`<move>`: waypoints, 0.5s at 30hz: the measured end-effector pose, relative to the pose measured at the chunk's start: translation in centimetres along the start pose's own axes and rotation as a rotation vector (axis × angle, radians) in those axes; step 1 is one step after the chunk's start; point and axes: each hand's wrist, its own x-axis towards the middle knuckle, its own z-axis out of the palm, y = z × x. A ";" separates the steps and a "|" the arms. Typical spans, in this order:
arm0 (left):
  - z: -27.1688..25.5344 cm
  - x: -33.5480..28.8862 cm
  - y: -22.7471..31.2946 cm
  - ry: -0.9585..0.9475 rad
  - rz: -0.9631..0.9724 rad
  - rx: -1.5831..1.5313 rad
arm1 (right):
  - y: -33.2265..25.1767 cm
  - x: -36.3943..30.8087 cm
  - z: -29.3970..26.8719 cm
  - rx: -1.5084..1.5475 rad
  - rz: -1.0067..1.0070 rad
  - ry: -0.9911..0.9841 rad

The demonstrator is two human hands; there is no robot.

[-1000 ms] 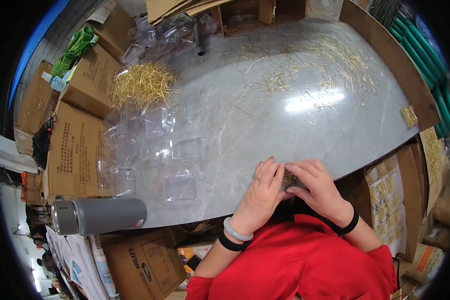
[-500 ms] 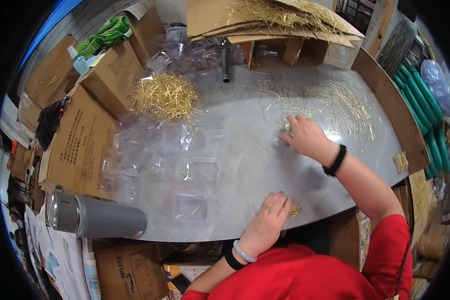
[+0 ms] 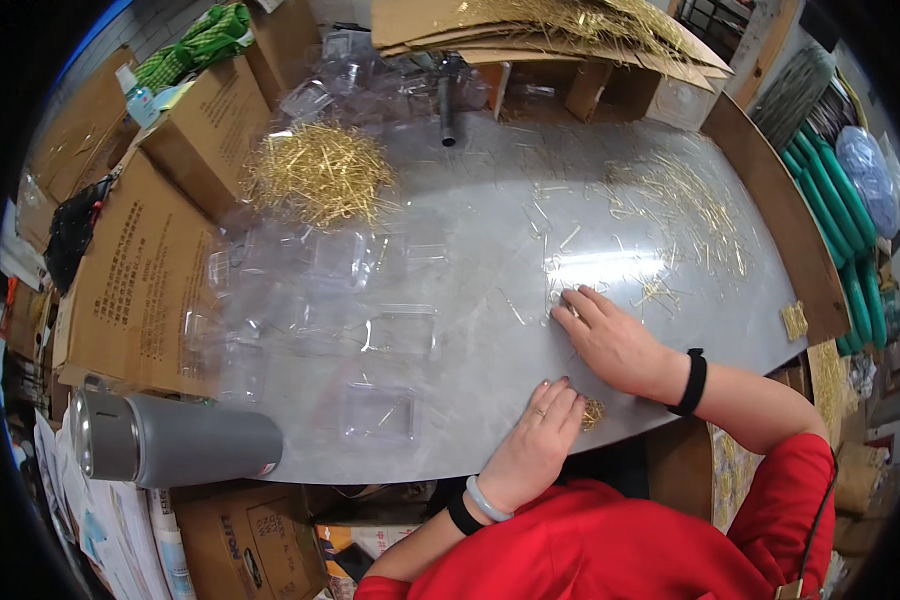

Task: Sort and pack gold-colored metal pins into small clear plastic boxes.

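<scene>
My left hand (image 3: 535, 437) rests at the table's near edge, fingers together and curled over a bundle of thin gold wire pins (image 3: 592, 413). The bundle's end sticks out to the right of the fingers; the rest is hidden. Farther up and to the right, my right hand (image 3: 618, 347) has its fingertips down on the grey table (image 3: 470, 350), closed on a few gold wire pins that are mostly hidden. Loose gold wire pins (image 3: 685, 205) lie scattered beyond it, some with bent ends. At the back left is a heaped pile of gold wire pins (image 3: 320, 172).
Clear plastic boxes (image 3: 380, 412) spread over the left side, near a grey flask (image 3: 185, 440). Cardboard cartons (image 3: 135, 280) wall the left edge. A cardboard strip (image 3: 780, 210) borders the right, with a small gold bundle (image 3: 793, 321) by it. A dark tube (image 3: 447, 112) stands at the back.
My right hand has come nearer, toward my left hand, with pins at its fingertips. My left hand stays over the bundle. The view has shifted slightly.
</scene>
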 end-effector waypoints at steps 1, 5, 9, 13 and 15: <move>0.0 0.0 0.0 -0.011 0.002 -0.012 | -0.1 -0.9 -1.1 0.004 0.013 -0.010; 0.0 0.0 0.0 -0.022 0.000 0.025 | 0.3 -3.5 -5.7 0.325 0.079 -0.085; 0.3 -0.2 0.0 -0.044 -0.004 0.062 | 1.6 -4.4 -5.4 0.382 0.132 -0.180; 0.3 -0.2 0.6 -0.022 -0.049 0.055 | 1.7 -4.6 -4.0 0.466 0.090 -0.148; 0.1 0.0 0.8 -0.019 -0.046 0.112 | 1.6 -4.6 -3.6 0.434 -0.061 -0.063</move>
